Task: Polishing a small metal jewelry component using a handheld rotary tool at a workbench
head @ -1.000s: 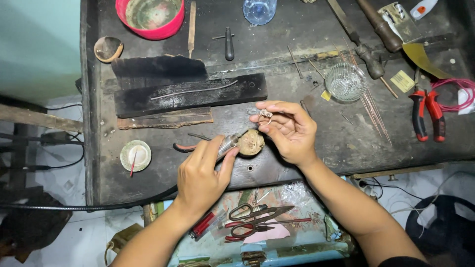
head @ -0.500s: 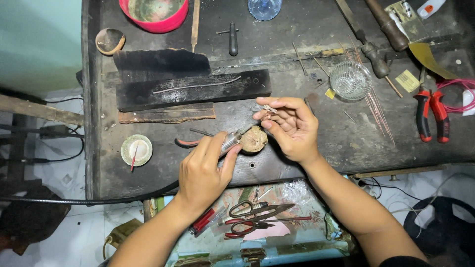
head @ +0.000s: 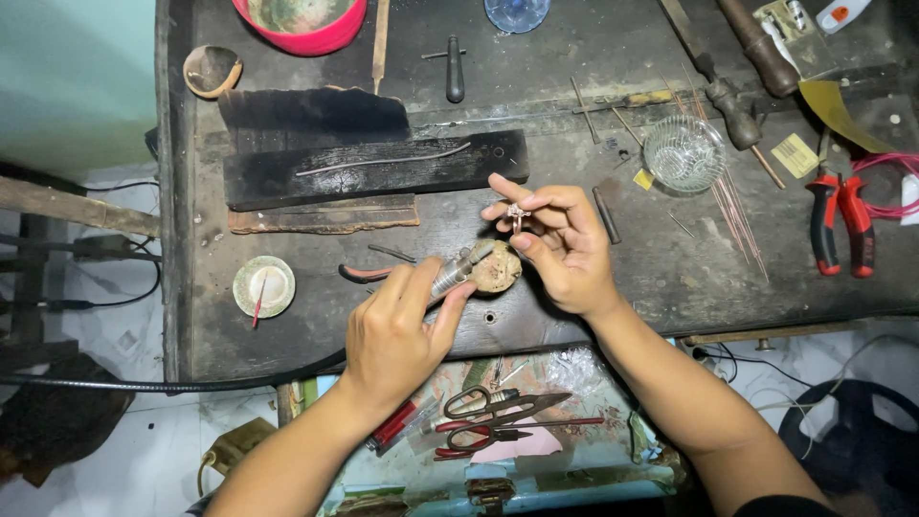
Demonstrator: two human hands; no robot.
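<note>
Metal ring [head: 517, 216] is clamped in my right grip [head: 565, 251]; left grip [head: 397, 330], at 8 o'clock, clamps handpiece [head: 458, 271]; a slipping tip could flick it onto the surface [head: 661, 278]

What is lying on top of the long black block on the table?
A thin, slightly wavy metal wire lies along the top of the long black block. What is under the block cannot be seen, because it covers the table.

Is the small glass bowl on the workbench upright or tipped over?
Upright. The glass bowl stands on the workbench with its round rim facing up. Its contents cannot be told.
</note>
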